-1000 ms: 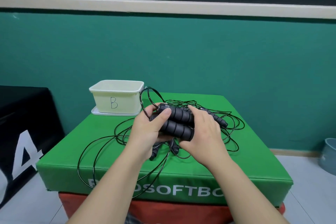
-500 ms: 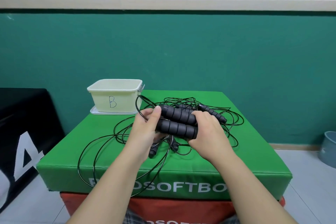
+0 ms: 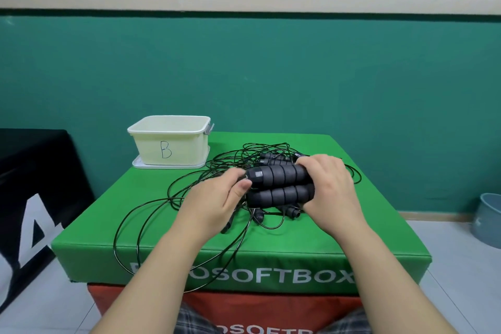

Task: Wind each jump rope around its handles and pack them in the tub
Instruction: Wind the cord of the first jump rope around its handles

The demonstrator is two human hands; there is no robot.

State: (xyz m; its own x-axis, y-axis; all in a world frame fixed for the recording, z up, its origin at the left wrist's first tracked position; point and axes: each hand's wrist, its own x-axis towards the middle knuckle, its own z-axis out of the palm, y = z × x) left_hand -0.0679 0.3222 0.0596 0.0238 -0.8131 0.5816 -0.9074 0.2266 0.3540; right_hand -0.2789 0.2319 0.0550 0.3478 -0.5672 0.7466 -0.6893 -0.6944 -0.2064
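Two black foam handles point(image 3: 282, 184) lie side by side above a green padded box point(image 3: 352, 225), right hand point(image 3: 329, 190) gripping one end so they stay paired. Left hand point(image 3: 219, 195) fingers seem to pinch the cord point(image 3: 141, 214), ready for winding. The tub point(image 3: 169, 144) waits behind, left.

tub point(image 3: 170, 148) mouth: open from above, unobstructed | tub right side: tangled rope loops point(image 3: 257, 154) lie just beside | box top point(image 3: 366, 214) right edge: bare | front-left: cord loops point(image 3: 141, 214) draped over edge
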